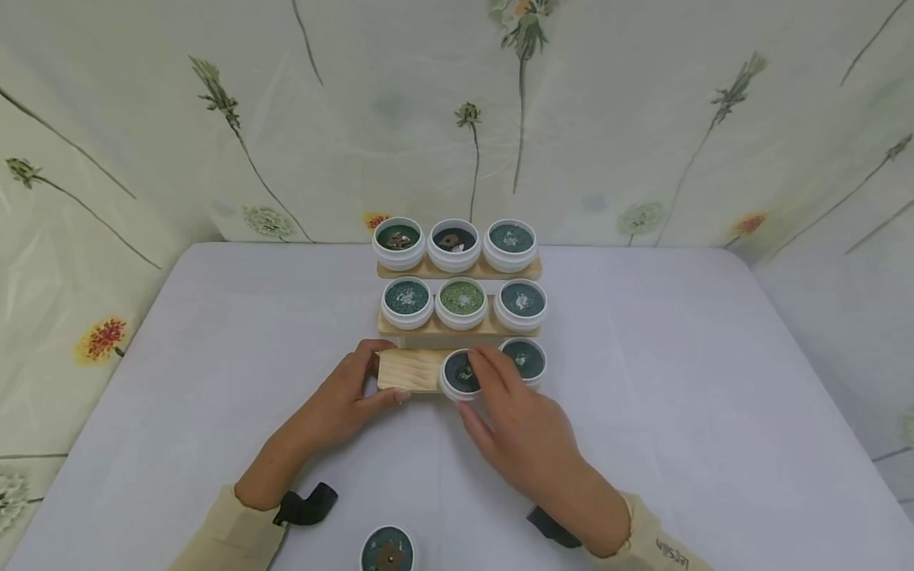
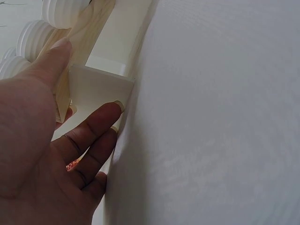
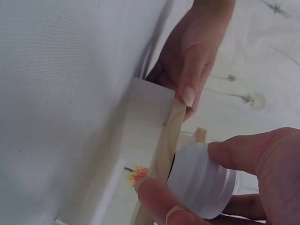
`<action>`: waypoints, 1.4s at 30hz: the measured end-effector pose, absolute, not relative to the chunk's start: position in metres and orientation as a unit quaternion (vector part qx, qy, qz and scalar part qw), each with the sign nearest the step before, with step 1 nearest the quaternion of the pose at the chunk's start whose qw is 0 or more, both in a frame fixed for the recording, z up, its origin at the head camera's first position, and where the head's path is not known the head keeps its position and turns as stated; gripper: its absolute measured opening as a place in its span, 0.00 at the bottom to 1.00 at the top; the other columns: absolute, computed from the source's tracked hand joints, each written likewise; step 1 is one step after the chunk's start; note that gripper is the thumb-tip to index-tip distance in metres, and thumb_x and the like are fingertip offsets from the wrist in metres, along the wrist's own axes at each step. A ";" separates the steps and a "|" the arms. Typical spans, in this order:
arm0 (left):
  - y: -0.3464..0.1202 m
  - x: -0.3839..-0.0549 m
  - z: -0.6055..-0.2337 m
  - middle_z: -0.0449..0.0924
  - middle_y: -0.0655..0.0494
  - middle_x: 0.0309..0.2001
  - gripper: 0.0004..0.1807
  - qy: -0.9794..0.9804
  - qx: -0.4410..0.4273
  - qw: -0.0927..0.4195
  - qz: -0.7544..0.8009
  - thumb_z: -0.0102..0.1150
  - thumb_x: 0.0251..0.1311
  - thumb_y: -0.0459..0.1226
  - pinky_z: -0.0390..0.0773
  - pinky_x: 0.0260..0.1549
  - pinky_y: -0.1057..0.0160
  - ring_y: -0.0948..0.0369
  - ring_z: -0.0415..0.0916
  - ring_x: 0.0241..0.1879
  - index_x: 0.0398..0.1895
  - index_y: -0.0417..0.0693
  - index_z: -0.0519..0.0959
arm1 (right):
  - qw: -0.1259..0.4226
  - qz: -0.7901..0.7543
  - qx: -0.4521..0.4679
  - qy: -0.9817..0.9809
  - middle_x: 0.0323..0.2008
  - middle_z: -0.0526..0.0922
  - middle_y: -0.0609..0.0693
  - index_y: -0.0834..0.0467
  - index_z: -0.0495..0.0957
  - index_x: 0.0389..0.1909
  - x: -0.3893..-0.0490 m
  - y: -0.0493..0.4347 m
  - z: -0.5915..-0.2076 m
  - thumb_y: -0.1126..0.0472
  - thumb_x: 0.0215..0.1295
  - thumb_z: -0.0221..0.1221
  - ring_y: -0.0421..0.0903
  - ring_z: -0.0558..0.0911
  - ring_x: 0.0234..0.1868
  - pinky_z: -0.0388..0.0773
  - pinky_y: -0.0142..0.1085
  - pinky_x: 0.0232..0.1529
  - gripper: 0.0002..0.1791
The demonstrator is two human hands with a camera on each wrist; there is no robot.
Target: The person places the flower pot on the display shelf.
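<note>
A stepped stand with three wooden shelves holds round white jars with greenish tops. My left hand (image 1: 339, 408) grips the left end of the lowest shelf (image 1: 408, 371); in the left wrist view its thumb lies along the wood (image 2: 96, 35), above a pale upright panel (image 2: 98, 86). Midway along that shelf, my right hand (image 1: 531, 440) holds a white jar (image 1: 459, 373) between thumb and fingers, partly covering its dark top. From the right wrist, the ribbed side of this jar (image 3: 199, 180) shows close against the board. Another jar (image 1: 526, 359) sits at the shelf's right end, partly behind my fingers.
Three jars stand on the middle shelf (image 1: 488, 326) and three on the top shelf (image 1: 480, 270). One more jar (image 1: 388, 553) is on the white-covered table (image 1: 678, 381) near the front edge, between my forearms. A flower-patterned cloth (image 1: 400, 143) hangs behind the table.
</note>
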State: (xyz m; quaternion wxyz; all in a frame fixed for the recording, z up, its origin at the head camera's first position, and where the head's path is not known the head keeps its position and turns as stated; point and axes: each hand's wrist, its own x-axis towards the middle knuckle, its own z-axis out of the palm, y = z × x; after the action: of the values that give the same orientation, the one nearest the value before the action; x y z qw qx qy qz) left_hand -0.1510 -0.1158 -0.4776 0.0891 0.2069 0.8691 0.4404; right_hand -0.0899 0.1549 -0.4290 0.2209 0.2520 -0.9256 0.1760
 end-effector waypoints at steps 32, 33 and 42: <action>-0.116 -0.151 -0.479 0.75 0.57 0.45 0.37 0.873 0.209 0.081 0.433 0.72 0.66 0.50 0.71 0.50 0.51 0.57 0.71 0.46 0.71 0.55 0.63 | 0.186 0.206 0.354 -0.893 0.71 0.72 0.55 0.61 0.73 0.69 -0.077 0.145 -0.430 0.55 0.62 0.73 0.50 0.86 0.52 0.83 0.43 0.43 0.36; -0.116 -0.150 -0.478 0.75 0.57 0.45 0.37 0.874 0.207 0.082 0.432 0.72 0.66 0.50 0.71 0.50 0.51 0.57 0.71 0.46 0.71 0.56 0.63 | 0.185 0.209 0.360 -0.891 0.71 0.72 0.55 0.61 0.74 0.68 -0.076 0.144 -0.431 0.55 0.62 0.73 0.50 0.86 0.51 0.83 0.43 0.43 0.36; -0.116 -0.150 -0.477 0.76 0.57 0.47 0.37 0.877 0.200 0.089 0.427 0.71 0.66 0.48 0.71 0.52 0.51 0.57 0.71 0.48 0.72 0.56 0.63 | 0.118 0.213 0.401 -0.883 0.76 0.67 0.54 0.58 0.71 0.73 -0.075 0.142 -0.439 0.53 0.65 0.71 0.50 0.84 0.57 0.81 0.43 0.52 0.37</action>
State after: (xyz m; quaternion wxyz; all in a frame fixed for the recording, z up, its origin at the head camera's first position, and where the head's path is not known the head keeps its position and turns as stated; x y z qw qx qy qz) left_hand -0.1498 -0.1161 -0.4769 0.0890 0.1997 0.8772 0.4274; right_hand -0.0746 0.1422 -0.4391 0.1179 0.4007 -0.8832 0.2135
